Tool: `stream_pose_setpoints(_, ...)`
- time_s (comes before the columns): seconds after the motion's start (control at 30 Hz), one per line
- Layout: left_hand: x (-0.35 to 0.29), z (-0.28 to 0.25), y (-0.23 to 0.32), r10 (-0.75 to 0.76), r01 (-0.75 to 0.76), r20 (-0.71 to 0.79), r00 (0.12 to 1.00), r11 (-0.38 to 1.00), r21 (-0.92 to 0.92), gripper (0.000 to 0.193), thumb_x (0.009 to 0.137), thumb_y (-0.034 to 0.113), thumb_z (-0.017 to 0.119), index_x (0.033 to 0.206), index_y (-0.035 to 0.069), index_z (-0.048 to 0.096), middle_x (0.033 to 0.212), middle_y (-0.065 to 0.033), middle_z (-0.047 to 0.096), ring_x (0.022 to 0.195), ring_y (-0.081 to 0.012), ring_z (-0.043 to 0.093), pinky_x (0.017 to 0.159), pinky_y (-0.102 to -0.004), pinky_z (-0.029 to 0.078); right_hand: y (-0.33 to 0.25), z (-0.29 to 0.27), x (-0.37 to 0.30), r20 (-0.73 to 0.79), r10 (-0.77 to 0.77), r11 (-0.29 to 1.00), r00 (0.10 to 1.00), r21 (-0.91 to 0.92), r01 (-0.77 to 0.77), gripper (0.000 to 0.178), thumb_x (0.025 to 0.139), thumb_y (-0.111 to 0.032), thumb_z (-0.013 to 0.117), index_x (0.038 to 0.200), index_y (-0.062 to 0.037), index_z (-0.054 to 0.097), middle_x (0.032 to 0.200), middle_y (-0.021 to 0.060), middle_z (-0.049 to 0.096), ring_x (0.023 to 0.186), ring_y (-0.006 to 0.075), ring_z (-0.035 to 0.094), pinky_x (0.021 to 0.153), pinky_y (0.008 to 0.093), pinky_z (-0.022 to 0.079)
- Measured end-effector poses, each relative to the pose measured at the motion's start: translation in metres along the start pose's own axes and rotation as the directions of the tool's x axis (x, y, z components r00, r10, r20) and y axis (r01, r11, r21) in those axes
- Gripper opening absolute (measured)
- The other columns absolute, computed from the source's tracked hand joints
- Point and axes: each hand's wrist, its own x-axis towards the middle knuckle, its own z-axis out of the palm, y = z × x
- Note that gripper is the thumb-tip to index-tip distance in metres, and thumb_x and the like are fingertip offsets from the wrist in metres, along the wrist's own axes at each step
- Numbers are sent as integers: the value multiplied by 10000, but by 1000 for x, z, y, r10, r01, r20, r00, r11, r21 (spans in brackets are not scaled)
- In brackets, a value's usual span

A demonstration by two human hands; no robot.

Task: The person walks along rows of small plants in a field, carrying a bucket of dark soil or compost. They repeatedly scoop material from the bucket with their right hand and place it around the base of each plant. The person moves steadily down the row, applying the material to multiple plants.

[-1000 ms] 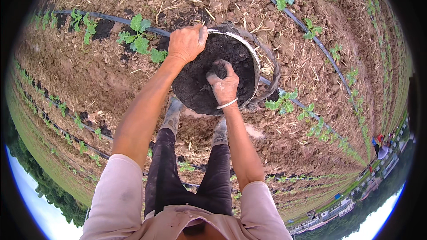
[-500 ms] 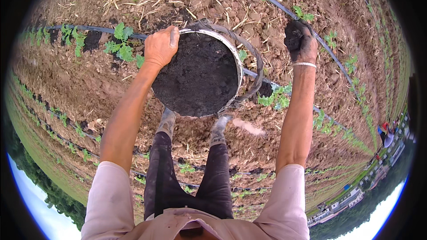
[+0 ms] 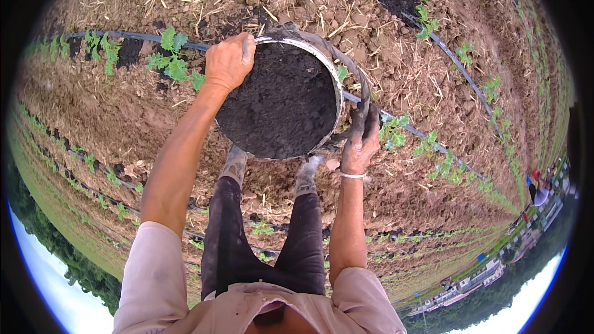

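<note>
A round bucket (image 3: 339, 96) with a pale rim stands before me, filled almost to the top with dark crumbly soil (image 3: 278, 102). My left hand (image 3: 230, 60) is closed over its upper left rim, the thumb pointing up. On the bucket's right side, my right hand (image 3: 361, 145) is at the thick dark handle (image 3: 349, 65), which hangs outward past the rim. The handle runs between its thumb and fingers. Dark soil stains those fingers, and they partly hide behind the handle. A pale band circles the right wrist.
Black drip hoses (image 3: 455, 59) run along rows of leafy seedlings (image 3: 175, 65) in brown, straw-strewn earth. A dark soil patch (image 3: 399, 1) lies beside the upper right hose. My boots (image 3: 306, 176) stand just below the bucket. Far right, people (image 3: 539, 188) and buildings appear.
My right hand has come down and left from the upper right hose to the bucket handle. The dark soil it held is gone; a dark patch now shows by that hose. My left hand stays on the rim.
</note>
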Motion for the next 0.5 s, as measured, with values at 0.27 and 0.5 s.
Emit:
stream_pose_setpoints(0.27, 4, 4, 4, 26, -24, 75, 997, 999, -30, 421, 967, 346, 328, 893, 64, 632, 762, -203, 654, 666, -374, 645, 652, -476, 525, 28, 36, -3, -43, -151, 807, 988, -582, 98, 817, 797, -324, 688, 1375, 98, 292, 1320, 324, 433, 1212, 457, 436, 1012, 458, 373)
stream_pose_setpoints(0.5, 5, 1, 1, 17, -15, 60, 998, 999, -38, 454, 953, 353, 343, 795, 52, 644, 702, -198, 650, 658, -371, 649, 646, -469, 526, 15, 53, -2, -110, -168, 757, 980, -651, 57, 793, 795, -265, 676, 1372, 103, 276, 1280, 328, 454, 1165, 464, 463, 993, 463, 398)
